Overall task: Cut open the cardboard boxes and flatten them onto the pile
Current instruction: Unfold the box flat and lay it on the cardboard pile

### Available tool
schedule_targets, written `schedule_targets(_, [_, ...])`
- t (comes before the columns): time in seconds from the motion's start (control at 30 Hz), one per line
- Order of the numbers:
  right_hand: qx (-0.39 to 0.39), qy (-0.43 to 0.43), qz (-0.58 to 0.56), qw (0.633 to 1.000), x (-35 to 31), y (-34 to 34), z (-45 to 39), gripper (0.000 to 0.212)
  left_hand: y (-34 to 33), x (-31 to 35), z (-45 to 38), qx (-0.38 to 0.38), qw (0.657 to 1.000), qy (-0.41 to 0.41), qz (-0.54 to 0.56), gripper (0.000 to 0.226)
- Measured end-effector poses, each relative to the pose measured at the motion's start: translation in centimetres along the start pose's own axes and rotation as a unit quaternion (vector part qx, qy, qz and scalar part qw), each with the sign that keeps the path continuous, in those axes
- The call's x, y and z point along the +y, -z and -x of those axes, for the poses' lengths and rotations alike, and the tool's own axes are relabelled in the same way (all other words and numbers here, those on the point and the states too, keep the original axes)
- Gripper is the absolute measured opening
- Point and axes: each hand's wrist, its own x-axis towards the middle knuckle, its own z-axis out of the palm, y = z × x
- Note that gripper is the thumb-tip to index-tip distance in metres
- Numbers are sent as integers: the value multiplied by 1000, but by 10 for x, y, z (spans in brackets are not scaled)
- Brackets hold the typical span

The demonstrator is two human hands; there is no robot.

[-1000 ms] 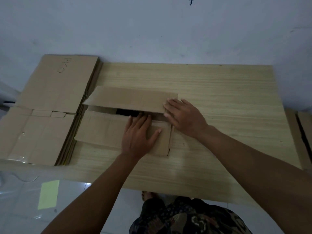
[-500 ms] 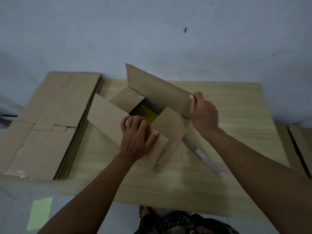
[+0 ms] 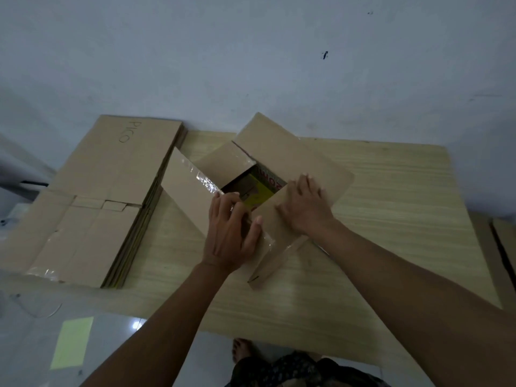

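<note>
While the pile of flattened boxes [image 3: 100, 196] lies unmoved at the table's [image 3: 405, 219] left end, the cardboard box [image 3: 268, 174] sits at the table's middle, just right of the pile, its flaps spread wider than half a second ago. The left hand [image 3: 231, 233] still curls over the box's near flap. The right hand [image 3: 304, 208], which was pinching the far flap's edge, now lies with straight fingers on the right flap.

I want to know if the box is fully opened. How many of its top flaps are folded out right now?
4. Far flap stands up toward the wall, left flap, small back-left flap, and near-right flap under the right hand.
</note>
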Motion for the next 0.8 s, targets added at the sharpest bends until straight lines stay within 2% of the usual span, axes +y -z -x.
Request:
schedule_targets(0.13, [-18, -20, -44, 999, -6, -7, -5, 82, 20, -3, 5, 29, 999, 32, 12, 39])
schedule_targets(0.23, [0, -53, -87, 995, -16, -6, -6, 83, 40, -9, 9, 54, 998, 23, -33, 41])
schedule_targets(0.33, [-3, -104, -91, 990, -34, -3, -5, 94, 57, -16, 10, 81, 994, 29, -69, 44])
schedule_targets(0.4, [-12, -130, -88, 988, -45, -1, -5, 100, 67, -20, 16, 85, 993, 39, -66, 38])
schedule_targets(0.5, [-14, -147, -88, 985, -53, 0, -6, 97, 81, -24, 30, 84, 994, 58, -49, 30])
schedule_targets(0.67, [-26, -167, -118, 979, -58, 4, -8, 94, 109, -46, 72, 24, 995, 69, -68, 17])
schedule_targets(0.8, [-14, -181, -140, 973, -64, 4, -8, 93, 108, -68, 100, -60, 979, 163, -106, 33])
